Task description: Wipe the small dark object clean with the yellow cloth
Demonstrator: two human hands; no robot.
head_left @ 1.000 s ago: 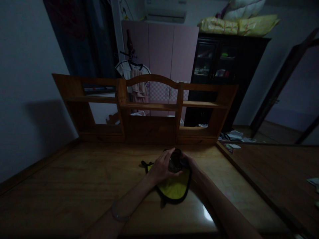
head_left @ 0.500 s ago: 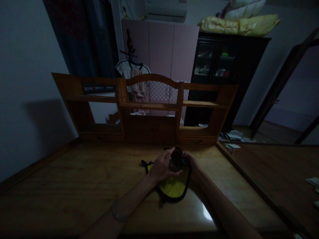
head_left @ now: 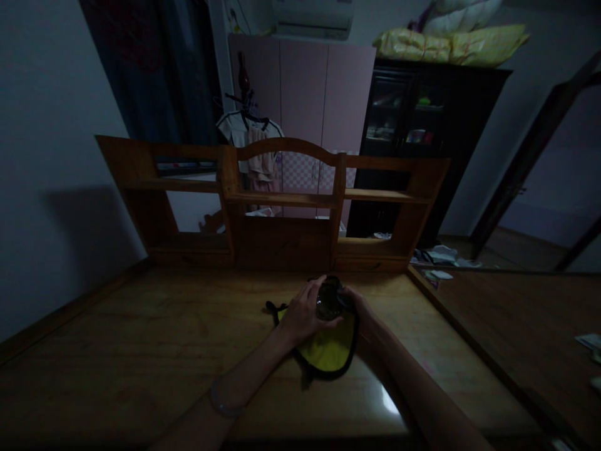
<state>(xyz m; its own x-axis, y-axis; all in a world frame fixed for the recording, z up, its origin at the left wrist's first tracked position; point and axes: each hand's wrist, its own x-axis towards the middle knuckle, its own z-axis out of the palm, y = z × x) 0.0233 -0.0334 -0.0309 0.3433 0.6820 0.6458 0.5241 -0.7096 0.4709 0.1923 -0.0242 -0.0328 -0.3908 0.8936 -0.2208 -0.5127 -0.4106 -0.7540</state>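
Just above the middle of the desk, my left hand (head_left: pixel 303 313) curls around the left side of a dark, glossy, rounded thing (head_left: pixel 329 299) with small bright reflections. It looks like glass or a lens, but the dim light hides its exact kind. My right hand (head_left: pixel 359 307) is closed at its right edge, where a small greyish piece shows by the fingertips; I cannot tell whether that is part of it. Beneath both hands lies a yellow fabric piece (head_left: pixel 328 351) with black edging and a dark strap end at its left, partly covered by my left hand.
The hands are over a wooden desk (head_left: pixel 141 351). A wooden shelf unit (head_left: pixel 286 200) stands along its far edge. On the left is a wall (head_left: pixel 56 156); at the right a raised edge (head_left: pixel 451 319) borders a brown surface with papers.
The dark rounded thing has tilted slightly and moved a little left, and its reflections have shifted. Both hands keep nearly the same hold. The yellow fabric piece lies where it was.
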